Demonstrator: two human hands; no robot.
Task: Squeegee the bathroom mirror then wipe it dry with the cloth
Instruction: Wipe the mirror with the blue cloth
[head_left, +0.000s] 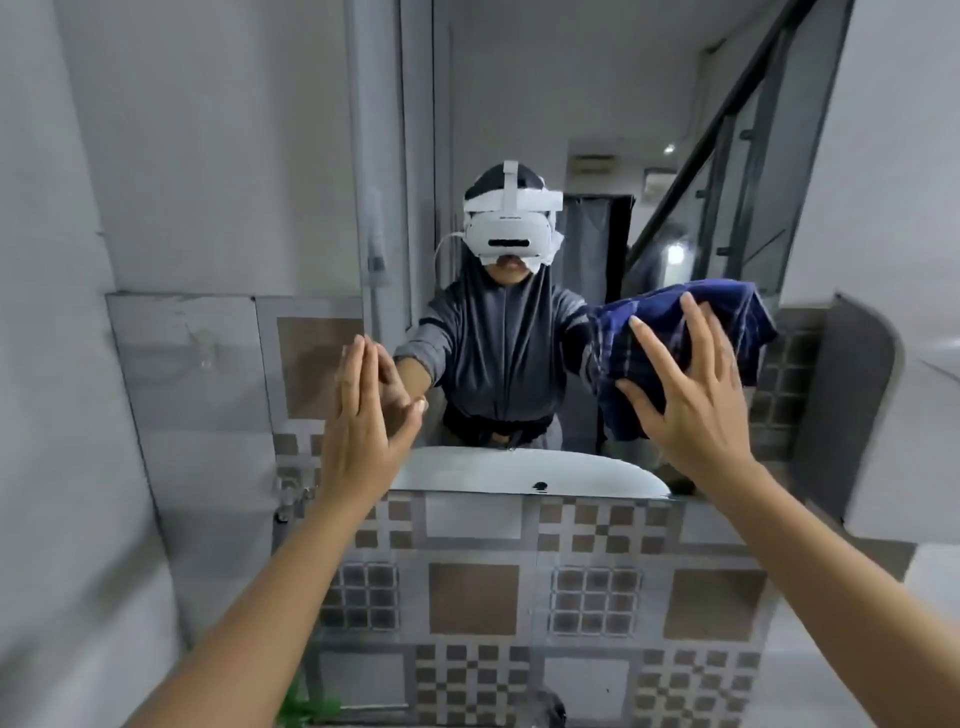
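The bathroom mirror (519, 130) fills the upper middle of the head view, its lower edge just above the patterned tiles. My right hand (691, 395) presses a dark blue striped cloth (717, 312) flat against the mirror's right side, fingers spread over it. My left hand (358, 421) rests flat on the glass at the mirror's left edge, fingers together and straight, holding nothing. No squeegee is in view.
The mirror reflects a person in a grey garment and white headset, plus a white basin (509, 467). Brown and grey patterned tiles (519, 597) cover the wall below. A tap (291, 496) sits at the lower left. A grey shelf panel (852, 395) juts out on the right.
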